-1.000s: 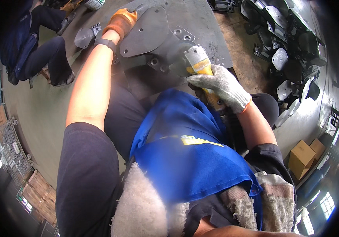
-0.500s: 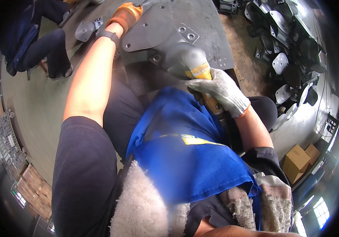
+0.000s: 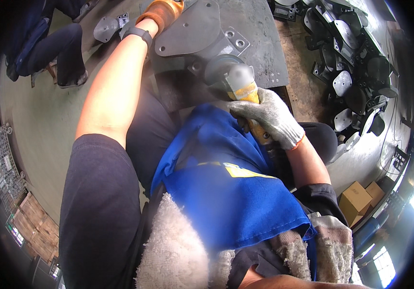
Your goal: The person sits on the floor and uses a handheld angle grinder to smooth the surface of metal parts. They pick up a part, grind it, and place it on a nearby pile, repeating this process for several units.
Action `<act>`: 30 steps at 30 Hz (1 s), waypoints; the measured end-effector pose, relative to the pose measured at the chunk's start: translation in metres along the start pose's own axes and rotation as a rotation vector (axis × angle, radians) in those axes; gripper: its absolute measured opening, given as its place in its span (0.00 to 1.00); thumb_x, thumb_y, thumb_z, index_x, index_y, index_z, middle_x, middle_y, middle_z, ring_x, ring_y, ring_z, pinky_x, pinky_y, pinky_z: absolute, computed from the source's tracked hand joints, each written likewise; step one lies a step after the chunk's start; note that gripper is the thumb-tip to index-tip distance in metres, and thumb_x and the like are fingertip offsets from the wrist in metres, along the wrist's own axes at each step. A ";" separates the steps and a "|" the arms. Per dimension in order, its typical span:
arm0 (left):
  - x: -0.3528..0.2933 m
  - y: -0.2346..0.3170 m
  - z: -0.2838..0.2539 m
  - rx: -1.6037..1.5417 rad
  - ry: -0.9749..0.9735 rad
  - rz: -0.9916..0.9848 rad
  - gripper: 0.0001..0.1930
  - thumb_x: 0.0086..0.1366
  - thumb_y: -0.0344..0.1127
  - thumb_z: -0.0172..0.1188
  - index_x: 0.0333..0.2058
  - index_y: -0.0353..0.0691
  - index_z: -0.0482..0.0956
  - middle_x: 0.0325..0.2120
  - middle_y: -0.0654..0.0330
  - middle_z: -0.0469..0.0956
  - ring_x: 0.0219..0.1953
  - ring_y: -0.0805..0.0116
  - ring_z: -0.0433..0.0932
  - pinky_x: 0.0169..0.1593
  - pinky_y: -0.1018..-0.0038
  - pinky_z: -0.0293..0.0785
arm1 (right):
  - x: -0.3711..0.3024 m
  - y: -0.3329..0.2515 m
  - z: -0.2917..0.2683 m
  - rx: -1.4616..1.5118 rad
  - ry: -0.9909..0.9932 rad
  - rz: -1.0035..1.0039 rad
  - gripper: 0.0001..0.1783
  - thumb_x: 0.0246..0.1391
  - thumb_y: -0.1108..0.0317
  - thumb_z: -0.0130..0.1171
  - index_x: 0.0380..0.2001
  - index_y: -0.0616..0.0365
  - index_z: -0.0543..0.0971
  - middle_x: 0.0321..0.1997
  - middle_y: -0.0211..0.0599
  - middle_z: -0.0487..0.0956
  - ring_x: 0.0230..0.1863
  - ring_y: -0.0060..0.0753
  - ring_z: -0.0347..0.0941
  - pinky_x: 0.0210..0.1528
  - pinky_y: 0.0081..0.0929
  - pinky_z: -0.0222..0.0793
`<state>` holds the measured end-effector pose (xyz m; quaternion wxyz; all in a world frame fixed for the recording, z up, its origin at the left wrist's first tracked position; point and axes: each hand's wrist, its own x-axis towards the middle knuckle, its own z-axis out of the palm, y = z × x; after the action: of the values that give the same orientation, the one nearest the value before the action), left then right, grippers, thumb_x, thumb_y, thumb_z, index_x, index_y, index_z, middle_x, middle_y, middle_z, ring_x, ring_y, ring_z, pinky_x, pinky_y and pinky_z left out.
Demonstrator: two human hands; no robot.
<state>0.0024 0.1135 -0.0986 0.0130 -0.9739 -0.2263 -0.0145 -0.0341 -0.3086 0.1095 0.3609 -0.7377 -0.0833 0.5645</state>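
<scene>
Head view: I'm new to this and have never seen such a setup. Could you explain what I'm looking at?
There is no robot here, just a person. A wide fisheye camera on their head looks down, so edges bend and the rim goes dark. The gloved right hand grips a yellow-and-silver angle grinder. The left hand, in an orange glove, is at the edge of a flat grey plate with holes, on a dark work surface. More metal parts are piled on the right.

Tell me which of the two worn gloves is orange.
The glove on the left hand; the other glove, on the right hand holding the grinder, is whitish grey.
</scene>
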 end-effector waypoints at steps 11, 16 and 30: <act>-0.007 -0.001 -0.003 -0.020 0.016 0.025 0.15 0.74 0.39 0.50 0.47 0.41 0.84 0.46 0.46 0.85 0.50 0.49 0.84 0.54 0.61 0.80 | -0.004 0.007 0.000 -0.028 0.013 0.038 0.17 0.57 0.58 0.73 0.37 0.62 0.82 0.27 0.32 0.82 0.24 0.20 0.77 0.30 0.20 0.73; -0.009 0.000 -0.003 -0.026 0.015 0.031 0.15 0.73 0.39 0.50 0.47 0.41 0.84 0.46 0.46 0.85 0.50 0.49 0.84 0.54 0.61 0.80 | -0.004 0.002 -0.003 -0.013 -0.012 0.063 0.17 0.57 0.58 0.72 0.37 0.62 0.82 0.28 0.31 0.82 0.26 0.20 0.77 0.31 0.20 0.73; -0.008 0.002 -0.002 -0.031 0.012 0.058 0.14 0.73 0.38 0.51 0.47 0.41 0.84 0.45 0.46 0.85 0.49 0.50 0.84 0.54 0.61 0.80 | -0.005 -0.002 -0.003 0.048 0.023 0.017 0.17 0.57 0.57 0.72 0.36 0.61 0.82 0.27 0.32 0.81 0.24 0.21 0.77 0.30 0.20 0.74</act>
<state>-0.0041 0.1086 -0.0971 -0.0001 -0.9800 -0.1974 -0.0234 -0.0327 -0.3108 0.1145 0.3749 -0.7358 -0.0593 0.5608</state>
